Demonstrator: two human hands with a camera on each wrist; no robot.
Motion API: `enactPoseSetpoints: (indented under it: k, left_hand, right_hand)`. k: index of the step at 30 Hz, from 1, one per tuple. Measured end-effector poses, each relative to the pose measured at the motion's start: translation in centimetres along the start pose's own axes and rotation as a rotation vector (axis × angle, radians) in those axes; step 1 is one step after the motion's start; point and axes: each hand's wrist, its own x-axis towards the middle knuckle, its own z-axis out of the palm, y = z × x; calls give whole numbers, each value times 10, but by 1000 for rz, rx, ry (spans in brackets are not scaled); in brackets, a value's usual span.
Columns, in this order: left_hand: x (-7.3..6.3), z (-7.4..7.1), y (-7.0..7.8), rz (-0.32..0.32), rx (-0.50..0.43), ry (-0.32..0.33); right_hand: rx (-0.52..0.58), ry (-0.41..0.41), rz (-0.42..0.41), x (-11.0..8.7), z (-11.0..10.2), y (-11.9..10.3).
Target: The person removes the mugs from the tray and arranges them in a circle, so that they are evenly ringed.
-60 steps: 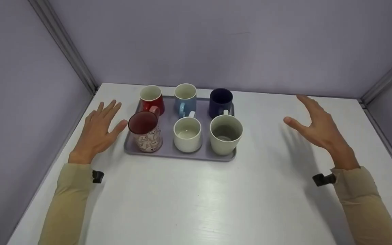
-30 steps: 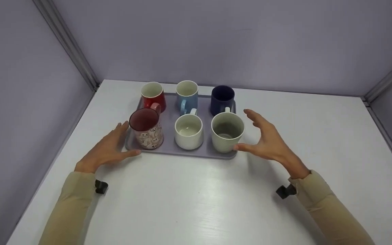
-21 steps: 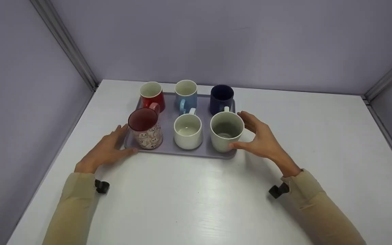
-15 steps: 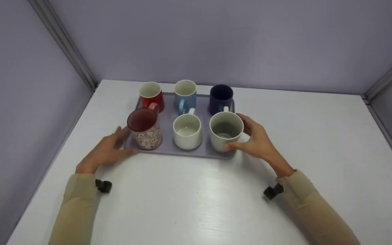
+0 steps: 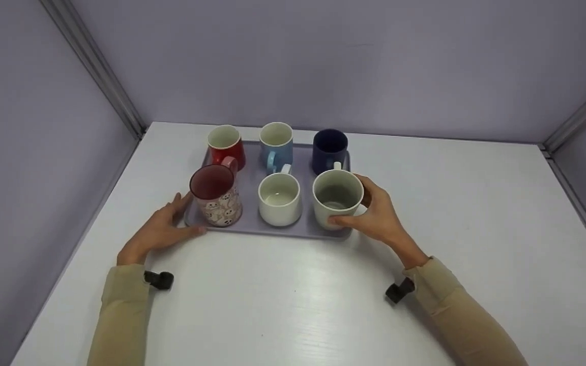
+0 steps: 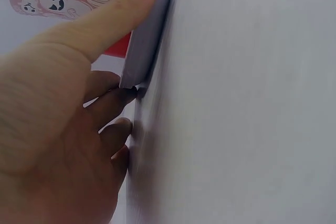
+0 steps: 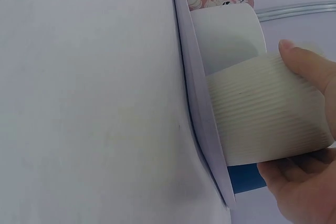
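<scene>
In the head view my right hand (image 5: 380, 219) grips a tall cream mug (image 5: 334, 197) at the tray's front right corner, thumb in front and fingers round its right side. Ribbing shows on that mug (image 7: 268, 108) in the right wrist view, where it stands on the tray. My left hand (image 5: 156, 233) holds the front left corner of the lavender tray (image 5: 251, 206); in the left wrist view its thumb lies along the tray rim (image 6: 147, 35) and fingertips meet the edge. Close to that hand stands a pink mug with ghost prints (image 5: 222, 207).
A short white mug (image 5: 280, 207) stands in the front row's middle. Behind are a red mug (image 5: 235, 156), a light blue mug (image 5: 284, 155) and a dark blue mug (image 5: 323, 158). The white table (image 5: 293, 300) meets pale walls at its back and sides.
My right hand has come in from the far right and closed round the cream mug. My left hand has moved onto the tray's corner. The mugs stay in place.
</scene>
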Motion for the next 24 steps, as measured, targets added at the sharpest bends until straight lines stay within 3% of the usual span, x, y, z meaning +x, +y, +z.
enactPoseSetpoints:
  k: [7,15,24]
  left_hand:
    - [1,1,-3,4,-31,-1]
    - [0,1,-6,2,-42,1]
    - [0,0,-9,3,-32,12]
  right_hand:
    - [13,17,-5,-1,-1,2]
    - [-26,27,-11,-4,-7,-11]
    - [-40,92,-72,2,-47,-47]
